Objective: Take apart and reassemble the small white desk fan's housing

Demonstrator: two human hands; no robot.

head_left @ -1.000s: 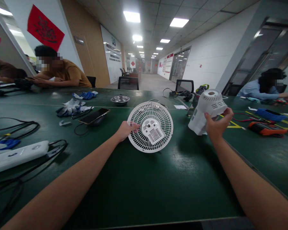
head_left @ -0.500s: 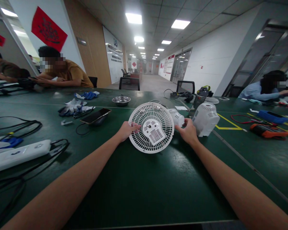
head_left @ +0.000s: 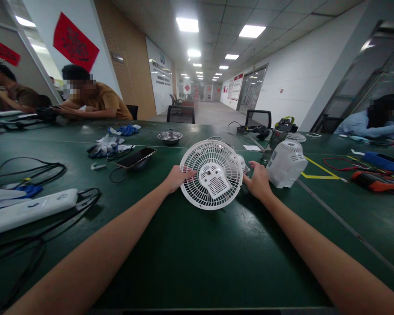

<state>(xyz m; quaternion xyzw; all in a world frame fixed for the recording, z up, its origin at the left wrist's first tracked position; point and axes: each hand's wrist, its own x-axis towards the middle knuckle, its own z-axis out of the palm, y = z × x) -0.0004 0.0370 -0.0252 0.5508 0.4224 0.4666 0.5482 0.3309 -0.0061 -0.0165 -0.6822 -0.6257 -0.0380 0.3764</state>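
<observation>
A round white fan grille (head_left: 189, 192) is held tilted above the green table (head_left: 197, 258), its slotted centre plate facing me. My left hand (head_left: 176, 178) grips its left rim, thumb over the front and the other fingers hidden behind. Behind the right edge, a white motor housing (head_left: 243, 163) shows only in part. Beside it is my right hand (head_left: 258, 180), thumb near the grille rim and fingers apart around the housing's end; whether they touch it is unclear. Just right of this hand stands a white vented fan base (head_left: 286, 165).
On the left lie a phone (head_left: 137, 157), gloves (head_left: 105, 146), a white power strip (head_left: 49, 206) and black cables. A metal bowl (head_left: 170, 137) sits farther back. An orange-and-black meter (head_left: 377, 180) and a blue tray (head_left: 385, 161) are at right. Other people sit along the table.
The motor housing has shifted left and is more hidden behind the grille. My right hand's fingers have spread from around it. The whole view has moved slightly, while my left hand keeps its hold.
</observation>
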